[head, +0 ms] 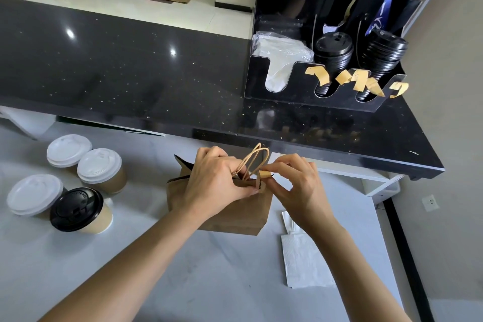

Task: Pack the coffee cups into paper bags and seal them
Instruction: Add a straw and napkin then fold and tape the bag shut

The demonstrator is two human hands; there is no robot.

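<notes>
A brown paper bag with twisted paper handles (224,206) stands on the pale grey surface (183,282), between both hands. The left hand (214,185) grips its folded top, fingers curled just beside the handles. The right hand (295,188) pinches a tan sticker strip (262,180) over the bag's top edge. Four lidded paper coffee cups (78,180) stand to the left.

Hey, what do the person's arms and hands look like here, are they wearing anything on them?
Both forearms are bare as far as the picture shows: no sleeves in view. The left hand and the right hand have no gloves, and no rings, watch or bracelet can be seen on the fingers or wrists. The fingernails look short and plain, without visible polish.
</notes>
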